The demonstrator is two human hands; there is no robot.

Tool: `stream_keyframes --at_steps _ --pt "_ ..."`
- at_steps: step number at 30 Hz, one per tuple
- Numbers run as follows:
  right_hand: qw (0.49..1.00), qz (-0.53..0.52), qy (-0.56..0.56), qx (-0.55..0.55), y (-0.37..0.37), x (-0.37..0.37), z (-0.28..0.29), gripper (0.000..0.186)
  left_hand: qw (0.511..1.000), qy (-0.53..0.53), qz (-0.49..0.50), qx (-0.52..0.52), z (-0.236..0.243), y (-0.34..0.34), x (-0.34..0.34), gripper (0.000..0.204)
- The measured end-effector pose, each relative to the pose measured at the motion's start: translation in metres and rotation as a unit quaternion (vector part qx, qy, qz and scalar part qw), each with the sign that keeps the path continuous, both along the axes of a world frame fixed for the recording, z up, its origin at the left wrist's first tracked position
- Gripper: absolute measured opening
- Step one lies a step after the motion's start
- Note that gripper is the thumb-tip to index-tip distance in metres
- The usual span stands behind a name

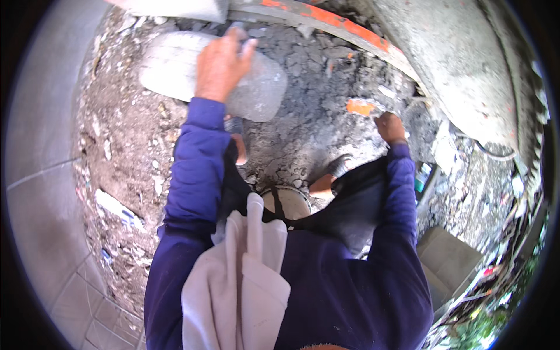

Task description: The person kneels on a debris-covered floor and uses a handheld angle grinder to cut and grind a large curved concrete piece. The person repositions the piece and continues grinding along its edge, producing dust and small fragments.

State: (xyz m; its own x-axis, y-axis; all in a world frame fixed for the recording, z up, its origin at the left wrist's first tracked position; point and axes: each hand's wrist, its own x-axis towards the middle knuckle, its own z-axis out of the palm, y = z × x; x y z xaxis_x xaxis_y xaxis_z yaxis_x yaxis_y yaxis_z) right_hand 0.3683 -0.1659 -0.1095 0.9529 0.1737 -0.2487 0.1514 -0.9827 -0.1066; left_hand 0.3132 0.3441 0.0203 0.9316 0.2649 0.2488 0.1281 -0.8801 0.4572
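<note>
My left hand (221, 67) reaches over a large, pale, flat slab (259, 87) with rounded edges, at the upper left. Its fingers are bent and apart; I cannot tell whether the fingertips touch the slab or a small grey bit beside them. Over the grey, lumpy ground, my right hand (389, 128) is closed in a fist, knuckles up. Just to the left of it shows an orange patch (360, 107) with a whitish edge, perhaps a brick piece. Whatever the right fist holds is hidden.
A long, orange-marked board (344, 24) runs across the far side. Beside it at right lies a big concrete-coloured trough-like form (452, 64). A grey block (446, 259) is at lower right, a paved floor (44, 140) at left. Under me is a round pale-topped seat or bucket (291, 202).
</note>
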Motion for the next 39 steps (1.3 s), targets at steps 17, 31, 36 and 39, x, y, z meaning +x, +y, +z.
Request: stream_keyframes --at_steps 17,31,36,39 --pt "0.671 0.316 0.346 0.575 0.197 -0.322 0.173 0.058 0.998 -0.030 0.018 -0.046 -0.029 0.069 -0.098 0.032" --pt "0.523 -0.010 0.166 0.836 0.123 -0.374 0.268 0.021 0.987 -0.053 -0.041 -0.146 -0.037 -0.006 -0.136 0.032" --pt "0.463 0.177 0.120 0.860 0.124 -0.382 0.326 0.019 0.922 -0.066 -0.169 -0.342 0.054 -0.024 -0.147 0.024" --pt "0.413 0.233 0.168 0.864 0.151 -0.388 0.347 0.019 0.918 -0.079 -0.187 -0.341 0.093 -0.013 -0.116 0.029"
